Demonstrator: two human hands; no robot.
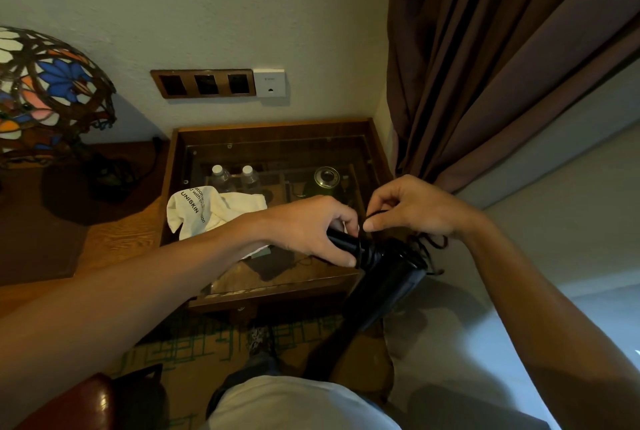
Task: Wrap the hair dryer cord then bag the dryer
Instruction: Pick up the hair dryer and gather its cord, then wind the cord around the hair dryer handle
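A black hair dryer [388, 274] hangs in the air over the front right corner of a glass-topped wooden cabinet [273, 128]. My left hand [311, 225] grips its handle. My right hand [412, 208] pinches the black cord [433, 242] just above the handle; loops of cord trail below that hand, by the dryer's body. A white cloth bag [204, 208] with black print lies crumpled on the glass top, left of my left hand.
Under the glass are two water bottles [235, 177] and a round metal object [326, 177]. A stained-glass lamp [48, 90] stands on the wooden desk at left. Brown curtains [502, 59] hang at right. Wall sockets [207, 83] sit above the cabinet.
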